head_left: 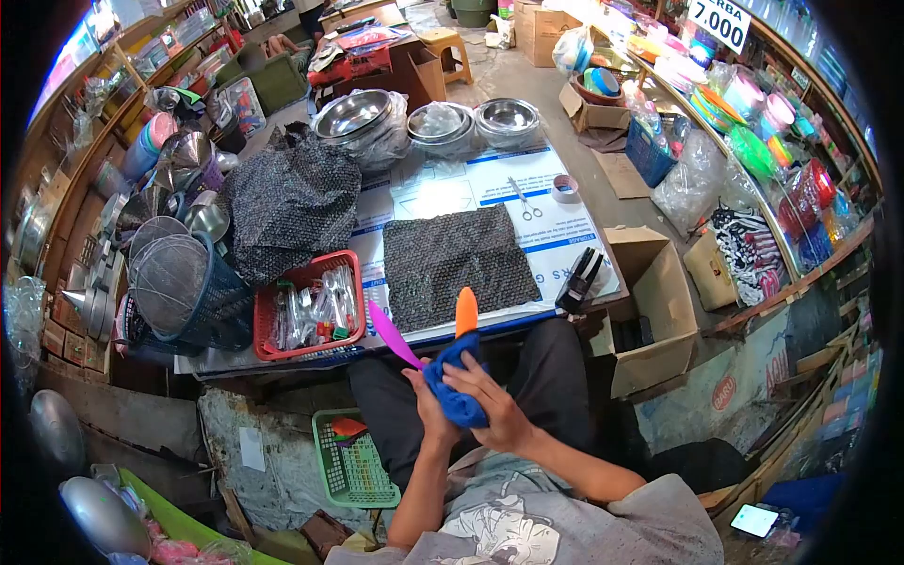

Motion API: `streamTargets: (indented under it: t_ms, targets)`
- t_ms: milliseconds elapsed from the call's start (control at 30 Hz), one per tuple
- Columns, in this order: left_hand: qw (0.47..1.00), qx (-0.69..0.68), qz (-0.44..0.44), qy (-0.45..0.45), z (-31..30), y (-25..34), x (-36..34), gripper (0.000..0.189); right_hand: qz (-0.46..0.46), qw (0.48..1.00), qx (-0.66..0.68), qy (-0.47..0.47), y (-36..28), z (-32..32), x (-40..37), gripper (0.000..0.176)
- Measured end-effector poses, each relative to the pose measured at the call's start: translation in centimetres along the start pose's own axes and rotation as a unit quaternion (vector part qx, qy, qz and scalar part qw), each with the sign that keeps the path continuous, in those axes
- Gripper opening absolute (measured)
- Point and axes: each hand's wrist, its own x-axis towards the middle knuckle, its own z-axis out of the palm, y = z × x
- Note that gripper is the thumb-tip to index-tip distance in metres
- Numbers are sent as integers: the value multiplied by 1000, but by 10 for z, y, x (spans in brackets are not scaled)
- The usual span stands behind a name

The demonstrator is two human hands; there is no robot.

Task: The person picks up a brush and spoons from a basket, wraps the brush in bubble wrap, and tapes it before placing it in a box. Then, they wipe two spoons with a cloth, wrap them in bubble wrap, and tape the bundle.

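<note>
**Two hands gather a blue cloth [454, 384] about an orange piece [466, 313] at the near side of a table [556, 254]**

From where I stand, a flat purple piece [394, 336] leans out leftward; the left hand [430, 407] has its fingers curled closed about its lower end, partly hidden. Right of it, the orange piece's rounded tip pokes up from the cloth. The right hand's [494, 410] fingers bend snugly over the cloth. I'd judge even, gentle pressure best, with the purple piece angled clear.

Around them, from the left: a red basket [315, 348] of wrapped utensils crowds the near edge; a dark bubble-wrap sheet [457, 259] lies just beyond the hands, taking up the middle; scissors [525, 202] and a tape roll [565, 188] sit farther off; a black object [579, 282] stands near right.
</note>
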Motion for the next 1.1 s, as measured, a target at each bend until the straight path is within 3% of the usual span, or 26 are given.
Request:
streamTargets:
  t_ms: [33,100,133,167,233,267,300,333,400,433,500,533,633,700,767,833,900,1000,1100]
  targets:
    - [1000,1,-1,2,-17,-7,9,64,2,1000,1,1,-3,1,-5,69]
    - [992,-22,-37,-120,-35,-12,19,60,13,1000,-13,-2,-11,0,-10,63]
    - [996,43,-41,-61,-30,-16,18,55,14,1000,-13,-1,-9,-2,-7,63]
    - [993,96,-26,-71,-24,-21,16,50,23,998,-46,32,-7,-6,-1,61]
    - [978,86,-47,-182,-16,-15,4,42,30,994,-81,65,-3,-19,18,59]
    - [973,126,-38,-192,-12,-16,1,28,21,988,-109,106,-4,-28,30,55]
    - [972,126,-37,-193,-10,-13,-3,28,12,979,-137,148,-3,-37,42,51]
    - [964,147,-62,-211,-10,-9,-9,22,12,979,-139,149,5,-44,51,51]
    - [955,173,-86,-227,-7,-3,-16,21,107,963,-33,245,24,-57,64,38]
    - [955,173,-86,-226,-10,-2,-15,21,313,923,70,211,21,-72,65,32]
    - [930,231,-105,-264,-22,3,-8,25,369,897,223,101,25,-105,77,38]
    - [931,231,-106,-263,-29,9,-4,25,370,897,223,99,24,-116,78,38]
    - [915,261,-140,-275,-48,33,8,28,367,884,201,-209,10,-143,85,46]
    - [883,282,-143,-347,-54,46,15,29,362,860,182,-310,-3,-142,86,49]
    - [877,304,-131,-349,-58,51,20,31,381,841,205,-326,-19,-147,92,48]
    - [879,308,-148,-332,-58,53,23,32,392,844,221,-293,-27,-155,95,45]
    - [887,285,-168,-323,-66,48,32,31,359,882,239,-188,-17,-163,88,46]
    - [892,265,-191,-314,-58,44,36,30,420,876,222,-85,35,-164,79,50]
    - [895,261,-197,-304,-55,30,43,30,458,836,296,68,85,-173,88,50]
